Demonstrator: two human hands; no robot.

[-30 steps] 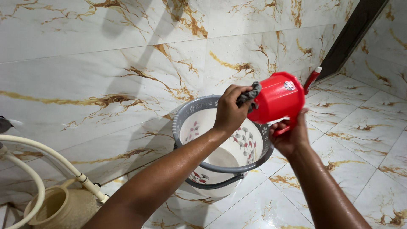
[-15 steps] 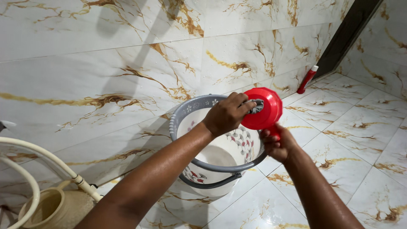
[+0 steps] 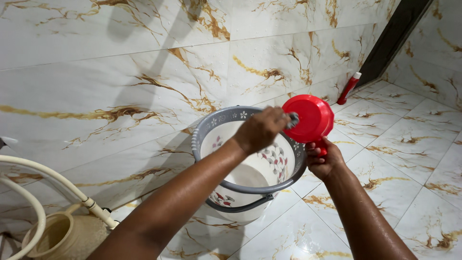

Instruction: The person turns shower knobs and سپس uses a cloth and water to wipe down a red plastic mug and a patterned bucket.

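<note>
A red plastic mug [image 3: 310,117] is held up over a bucket, its flat bottom turned towards me. My right hand [image 3: 321,159] grips the mug's handle from below. My left hand [image 3: 261,129] presses a small grey cloth [image 3: 291,120] against the mug's left edge; the hand is blurred with motion. Below both hands stands a white bucket [image 3: 208,130] with a grey rim and a floral pattern, on the tiled floor against the wall.
A red bottle with a white cap [image 3: 348,88] leans at the wall's base near a dark door frame [image 3: 392,41]. A beige jug [image 3: 67,237] and white hoses [image 3: 57,182] sit at the lower left. The marbled wall and floor tiles are wet.
The mug has turned from showing its side to showing its bottom, then shifted slightly right. My left hand with the cloth has moved from the mug's bottom face to its left edge.
</note>
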